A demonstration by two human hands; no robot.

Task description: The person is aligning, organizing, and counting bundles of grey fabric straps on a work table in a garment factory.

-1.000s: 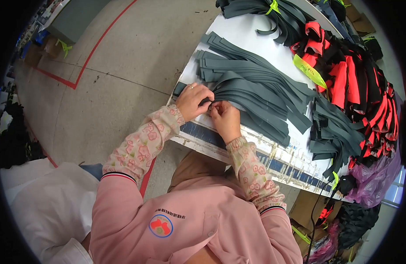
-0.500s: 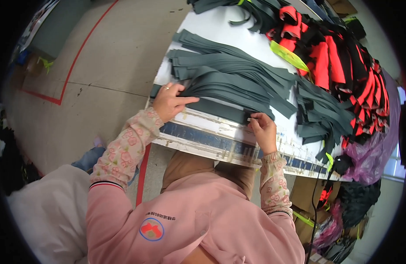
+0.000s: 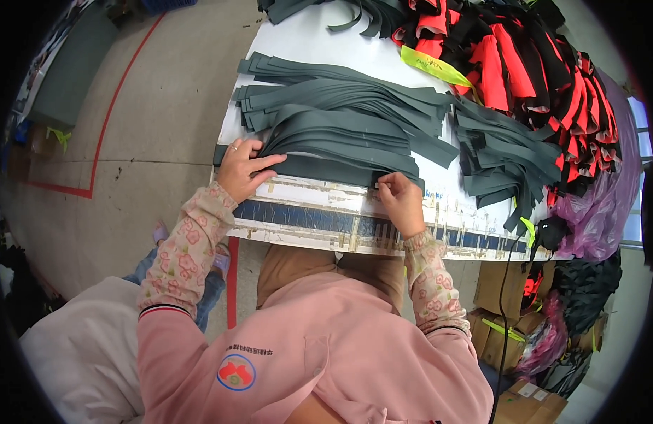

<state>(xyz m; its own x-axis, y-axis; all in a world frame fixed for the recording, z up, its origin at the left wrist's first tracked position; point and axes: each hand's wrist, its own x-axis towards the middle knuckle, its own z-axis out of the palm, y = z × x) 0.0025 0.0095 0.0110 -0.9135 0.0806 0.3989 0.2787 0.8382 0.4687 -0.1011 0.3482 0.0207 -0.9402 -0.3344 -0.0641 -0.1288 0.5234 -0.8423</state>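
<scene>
A single dark grey-green strip (image 3: 326, 170) lies flat along the near side of the table, in front of the piled strips. My left hand (image 3: 243, 171) rests on its left part, fingers spread, the index finger stretched along the strip. A ring shows on that hand. At the strip's right end my right hand (image 3: 403, 203) is closed in a pinch. Something small and pale shows at its fingertips, too small to name. Just beyond both hands, a fanned pile of the same strips (image 3: 340, 127) curves rightward.
More grey-green strips (image 3: 506, 145) hang in a bundle at the right. Red-and-black fabric pieces (image 3: 510, 63) with a yellow-green band (image 3: 434, 65) heap up at the far right, beside purple plastic (image 3: 588, 212). A black cable (image 3: 506, 318) drops off the table's near edge. Cardboard boxes (image 3: 499, 286) stand below.
The view has shifted, so the table and strips sit further left in the picture. Both hands stay at the same strip, the left one still spread and the right one still pinching.
</scene>
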